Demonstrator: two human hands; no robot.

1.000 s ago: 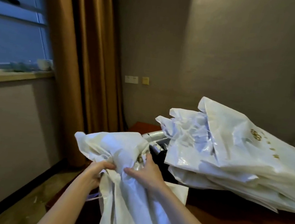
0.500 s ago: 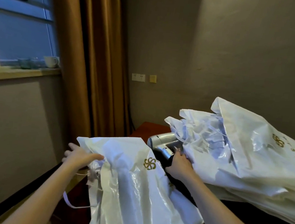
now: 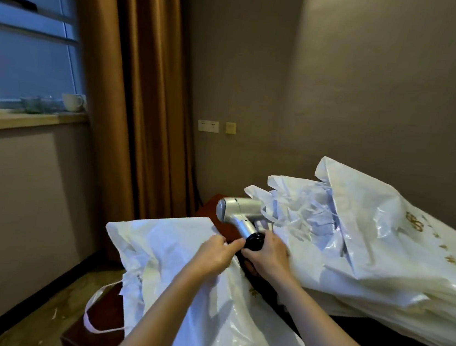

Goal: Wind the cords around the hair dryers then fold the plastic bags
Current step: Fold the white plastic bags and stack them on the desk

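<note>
I read this as the cord-winding step just starting. The silver hair dryer [image 3: 237,213] lies just beyond both hands, its black handle end [image 3: 254,241] touching my right hand [image 3: 269,257], which curls around it. My left hand [image 3: 215,253] pinches something dark beside it — the cord, probably (too dim to tell). Next I need slack freed. One white bag [image 3: 179,276] lies under my wrists; the bag pile [image 3: 378,249] sits right of them.

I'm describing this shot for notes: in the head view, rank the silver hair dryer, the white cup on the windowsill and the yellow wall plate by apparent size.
1. silver hair dryer, though it's nearer the camera.
2. white cup.
3. yellow wall plate.
</note>
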